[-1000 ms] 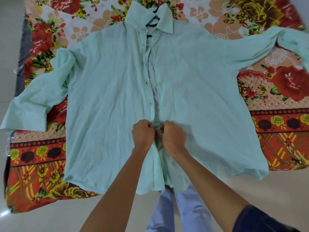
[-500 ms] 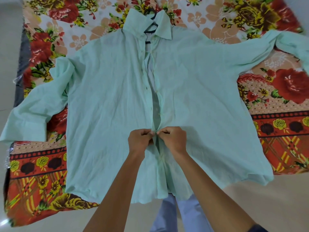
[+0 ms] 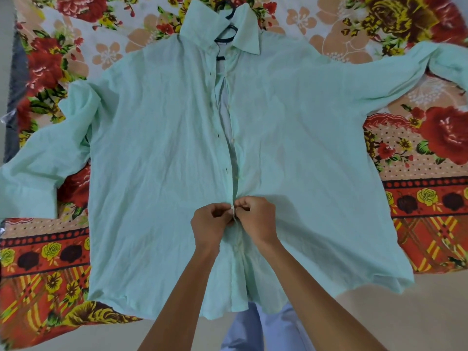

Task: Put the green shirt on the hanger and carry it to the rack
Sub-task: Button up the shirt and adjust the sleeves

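- Both hands meet at the front opening of the green shirt [image 3: 162,153], low on its length, knuckles almost touching.
- My left hand [image 3: 209,225] pinches the left edge of the opening between thumb and fingertips.
- My right hand [image 3: 257,220] pinches the right edge, and a small pale button [image 3: 232,208] shows just between my two thumbs.
- Below my hands the two front edges lie together; above them they part, showing the shirt's pale inside.
- Along the left edge I see a row of dark buttonholes.
- That shirt lies face up, spread flat on a flowered sheet [image 3: 417,153] in red, orange and yellow, both sleeves stretched out to the sides.
- Its lower hem runs past the sheet's near edge onto the pale floor [image 3: 417,320].
- Inside the open collar sits a dark hanger [image 3: 229,34]; I see only its neck and hook, the rest is under the cloth.
- Between my forearms, under the hem, some light blue cloth [image 3: 255,330] shows.
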